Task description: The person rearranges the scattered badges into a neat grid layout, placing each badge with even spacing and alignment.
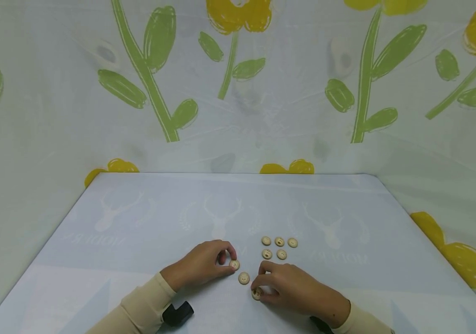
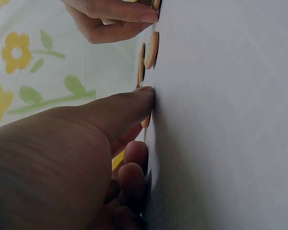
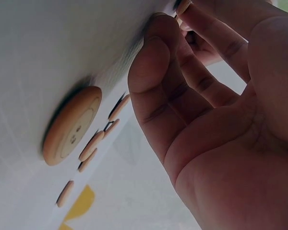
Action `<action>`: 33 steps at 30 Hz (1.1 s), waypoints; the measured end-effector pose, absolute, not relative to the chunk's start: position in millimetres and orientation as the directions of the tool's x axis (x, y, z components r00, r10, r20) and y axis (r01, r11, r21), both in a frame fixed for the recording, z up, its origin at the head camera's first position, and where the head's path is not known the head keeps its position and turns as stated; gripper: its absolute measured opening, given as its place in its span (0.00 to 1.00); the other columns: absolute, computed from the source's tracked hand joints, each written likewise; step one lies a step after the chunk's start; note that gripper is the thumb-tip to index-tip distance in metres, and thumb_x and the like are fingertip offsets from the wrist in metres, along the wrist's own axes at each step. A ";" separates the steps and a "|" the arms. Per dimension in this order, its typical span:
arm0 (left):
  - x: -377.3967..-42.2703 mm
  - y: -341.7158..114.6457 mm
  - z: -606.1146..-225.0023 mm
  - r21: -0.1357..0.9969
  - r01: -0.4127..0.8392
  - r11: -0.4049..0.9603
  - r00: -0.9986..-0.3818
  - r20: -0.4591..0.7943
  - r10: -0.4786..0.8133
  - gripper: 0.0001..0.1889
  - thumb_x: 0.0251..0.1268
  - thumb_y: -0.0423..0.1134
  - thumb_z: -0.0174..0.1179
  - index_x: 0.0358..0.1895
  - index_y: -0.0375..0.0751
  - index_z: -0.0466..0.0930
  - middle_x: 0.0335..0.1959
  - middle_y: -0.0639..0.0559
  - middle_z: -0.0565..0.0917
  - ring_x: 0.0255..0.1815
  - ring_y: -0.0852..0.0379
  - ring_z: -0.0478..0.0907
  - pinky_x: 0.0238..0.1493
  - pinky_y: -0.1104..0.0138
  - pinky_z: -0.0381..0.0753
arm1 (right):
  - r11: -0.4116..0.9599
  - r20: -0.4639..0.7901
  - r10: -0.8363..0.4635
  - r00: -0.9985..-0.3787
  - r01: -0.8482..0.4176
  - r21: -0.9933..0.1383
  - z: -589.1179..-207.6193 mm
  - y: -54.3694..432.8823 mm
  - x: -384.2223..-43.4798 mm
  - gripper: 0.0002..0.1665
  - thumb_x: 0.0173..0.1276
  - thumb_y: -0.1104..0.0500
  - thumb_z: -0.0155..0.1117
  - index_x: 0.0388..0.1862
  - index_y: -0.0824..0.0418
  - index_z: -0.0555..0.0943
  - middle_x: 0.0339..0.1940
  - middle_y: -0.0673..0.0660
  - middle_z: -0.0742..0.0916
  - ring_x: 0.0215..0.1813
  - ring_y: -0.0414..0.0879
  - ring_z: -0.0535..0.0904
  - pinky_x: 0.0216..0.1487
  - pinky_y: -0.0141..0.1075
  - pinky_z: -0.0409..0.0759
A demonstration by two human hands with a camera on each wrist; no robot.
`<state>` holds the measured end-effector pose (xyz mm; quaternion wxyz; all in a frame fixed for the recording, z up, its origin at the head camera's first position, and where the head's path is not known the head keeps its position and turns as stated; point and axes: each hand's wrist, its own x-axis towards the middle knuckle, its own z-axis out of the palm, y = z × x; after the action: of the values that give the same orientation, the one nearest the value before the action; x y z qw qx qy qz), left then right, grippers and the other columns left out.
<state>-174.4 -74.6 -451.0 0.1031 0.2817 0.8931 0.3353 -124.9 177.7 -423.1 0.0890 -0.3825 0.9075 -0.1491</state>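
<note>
My left hand point(image 1: 204, 263) pinches a round wooden button point(image 1: 234, 265) between thumb and index finger, low over the table. In the left wrist view, the thumb covers most of that button point(image 2: 145, 120). To the right, my right hand point(image 1: 289, 285) holds another wooden button point(image 1: 257, 293) by its edge with thumb and fingertips, close to the tabletop. A third button point(image 1: 244, 278) lies flat between the two hands. In the right wrist view, the curled fingers point(image 3: 149, 64) stand beside a large, near button point(image 3: 73, 125) with small holes in its face.
Beyond my right hand, several more wooden buttons lie in two short rows, three behind, such as the middle one point(image 1: 279, 241), and two in front, such as the right one point(image 1: 281, 254). The pale table point(image 1: 137, 222) meets a flower-patterned curtain point(image 1: 288, 116) at its far edge.
</note>
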 end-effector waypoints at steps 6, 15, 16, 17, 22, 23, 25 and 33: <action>-174.1 -74.7 -452.0 0.657 0.432 0.618 -0.823 0.007 0.568 0.09 0.63 0.48 0.69 0.41 0.54 0.80 0.28 0.61 0.74 0.26 0.67 0.67 0.29 0.71 0.68 | 0.655 -0.039 -0.728 -0.684 -0.678 -0.333 -423.2 178.2 -124.6 0.07 0.66 0.51 0.71 0.43 0.42 0.87 0.40 0.42 0.80 0.25 0.26 0.66 0.29 0.21 0.68; -174.0 -74.4 -451.3 0.659 0.434 0.614 -0.821 0.010 0.571 0.08 0.64 0.47 0.69 0.41 0.53 0.80 0.28 0.61 0.74 0.26 0.67 0.67 0.29 0.71 0.68 | 0.670 -0.044 -0.722 -0.691 -0.682 -0.292 -422.0 177.7 -124.5 0.07 0.66 0.50 0.71 0.43 0.42 0.86 0.39 0.41 0.80 0.26 0.27 0.67 0.30 0.23 0.68; -174.0 -74.3 -451.2 0.660 0.435 0.613 -0.821 0.011 0.571 0.08 0.64 0.47 0.69 0.41 0.53 0.81 0.28 0.61 0.74 0.26 0.67 0.67 0.29 0.71 0.68 | 0.674 -0.049 -0.720 -0.693 -0.679 -0.292 -421.7 177.7 -124.6 0.07 0.66 0.50 0.71 0.43 0.42 0.86 0.38 0.41 0.80 0.27 0.27 0.67 0.30 0.23 0.69; -174.1 -74.1 -451.0 0.660 0.435 0.612 -0.821 0.012 0.571 0.08 0.64 0.47 0.69 0.41 0.53 0.81 0.28 0.61 0.74 0.26 0.67 0.67 0.29 0.71 0.68 | 0.676 -0.052 -0.717 -0.695 -0.675 -0.294 -421.4 177.6 -124.7 0.08 0.66 0.50 0.71 0.43 0.41 0.86 0.38 0.41 0.80 0.27 0.27 0.67 0.30 0.23 0.69; -173.7 -74.1 -450.5 0.661 0.439 0.608 -0.820 0.019 0.572 0.08 0.63 0.47 0.69 0.41 0.53 0.81 0.27 0.61 0.74 0.25 0.68 0.67 0.29 0.71 0.68 | 0.667 -0.021 -0.719 -0.694 -0.682 -0.299 -420.8 179.2 -124.7 0.07 0.66 0.51 0.72 0.42 0.43 0.86 0.35 0.40 0.80 0.28 0.26 0.69 0.31 0.22 0.69; -173.6 -74.1 -450.5 0.661 0.439 0.609 -0.821 0.019 0.571 0.08 0.63 0.47 0.69 0.41 0.53 0.81 0.27 0.61 0.74 0.25 0.68 0.67 0.29 0.71 0.68 | 0.662 -0.006 -0.723 -0.691 -0.689 -0.294 -421.0 179.9 -124.9 0.06 0.65 0.52 0.72 0.41 0.43 0.86 0.35 0.39 0.80 0.28 0.26 0.69 0.31 0.21 0.69; -173.5 -74.1 -450.6 0.660 0.440 0.609 -0.821 0.020 0.571 0.08 0.63 0.46 0.69 0.41 0.53 0.81 0.27 0.61 0.74 0.25 0.68 0.67 0.29 0.71 0.68 | 0.656 0.019 -0.727 -0.686 -0.703 -0.274 -421.3 181.3 -125.3 0.06 0.65 0.52 0.72 0.40 0.44 0.86 0.34 0.39 0.80 0.29 0.25 0.70 0.31 0.21 0.69; -174.2 -74.0 -451.7 0.655 0.436 0.617 -0.824 0.014 0.567 0.08 0.63 0.47 0.70 0.41 0.54 0.81 0.27 0.62 0.74 0.26 0.68 0.67 0.29 0.71 0.68 | 0.689 0.013 -0.702 -0.712 -0.683 -0.244 -417.4 185.3 -128.9 0.07 0.63 0.52 0.73 0.40 0.46 0.86 0.35 0.40 0.83 0.31 0.26 0.73 0.34 0.24 0.74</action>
<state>-174.2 -74.0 -451.7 0.0974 0.2803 0.8940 0.3358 -128.9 185.3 -417.4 0.0405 -0.3770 0.9180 -0.1164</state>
